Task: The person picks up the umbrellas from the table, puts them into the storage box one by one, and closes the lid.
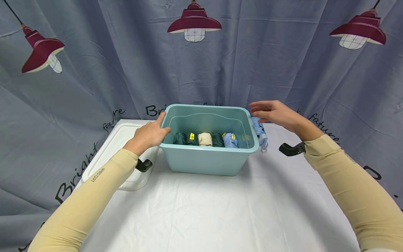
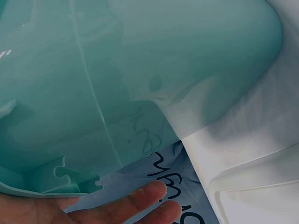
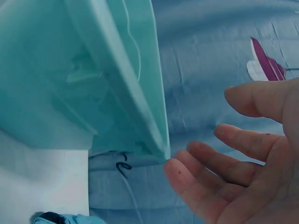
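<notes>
"What is at the centre?"
"A teal tub (image 1: pixel 204 160), upright on a white table (image 1: pixel 195 210), holding a row of five rolled bundles (image 1: pixel 205 139): three dark green, one cream, one pale blue."
"And the hands?"
"The left hand (image 1: pixel 148 135) touches the tub's left rim, fingers extended. The right hand (image 1: pixel 277 113) is released, fingers relaxed, just beside the right rim."
"Around them?"
"A blue bundle (image 1: pixel 259 129) right of the tub, a white lid (image 1: pixel 121 140) on the left, and a blue-grey curtain (image 1: pixel 201 70) behind."

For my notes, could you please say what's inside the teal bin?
Five rolled bundles show: three dark green, one cream, one light blue. The front wall hides their bottoms.
</notes>
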`<state>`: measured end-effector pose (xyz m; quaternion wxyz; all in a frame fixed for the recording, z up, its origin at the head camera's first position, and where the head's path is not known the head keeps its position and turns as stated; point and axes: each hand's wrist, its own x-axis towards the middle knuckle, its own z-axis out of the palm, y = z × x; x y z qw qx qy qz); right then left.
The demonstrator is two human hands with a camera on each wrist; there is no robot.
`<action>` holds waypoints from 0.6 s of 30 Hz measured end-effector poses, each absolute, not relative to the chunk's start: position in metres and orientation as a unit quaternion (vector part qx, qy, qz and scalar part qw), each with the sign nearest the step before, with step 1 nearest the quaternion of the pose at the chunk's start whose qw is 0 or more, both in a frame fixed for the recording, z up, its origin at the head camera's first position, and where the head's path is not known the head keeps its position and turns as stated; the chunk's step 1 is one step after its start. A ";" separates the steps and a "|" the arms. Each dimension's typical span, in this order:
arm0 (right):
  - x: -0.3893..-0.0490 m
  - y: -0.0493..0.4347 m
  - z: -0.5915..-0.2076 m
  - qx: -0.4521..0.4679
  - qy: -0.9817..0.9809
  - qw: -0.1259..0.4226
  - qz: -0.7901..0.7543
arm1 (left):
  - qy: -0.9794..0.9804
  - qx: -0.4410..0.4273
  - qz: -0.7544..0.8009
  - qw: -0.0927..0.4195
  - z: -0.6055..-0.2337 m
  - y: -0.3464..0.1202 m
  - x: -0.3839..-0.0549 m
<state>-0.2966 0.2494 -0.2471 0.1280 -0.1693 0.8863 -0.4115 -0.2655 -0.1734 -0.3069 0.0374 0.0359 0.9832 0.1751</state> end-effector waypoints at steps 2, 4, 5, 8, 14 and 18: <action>-0.297 0.254 -0.250 -0.166 0.885 0.125 -0.418 | 0.983 0.035 0.175 0.039 -0.307 -0.173 -0.265; -0.297 0.259 -0.253 -0.162 0.887 0.119 -0.416 | 0.983 0.034 0.174 0.040 -0.307 -0.173 -0.265; -0.297 0.261 -0.255 -0.159 0.887 0.116 -0.418 | 0.983 0.034 0.174 0.042 -0.307 -0.173 -0.265; -0.298 0.267 -0.260 -0.147 0.890 0.106 -0.418 | 0.983 0.033 0.175 0.043 -0.307 -0.173 -0.265; -0.303 0.279 -0.272 -0.122 0.890 0.096 -0.429 | 0.984 0.034 0.172 0.041 -0.307 -0.173 -0.265; -0.305 0.287 -0.281 -0.105 0.889 0.087 -0.437 | 0.984 0.037 0.173 0.036 -0.308 -0.173 -0.265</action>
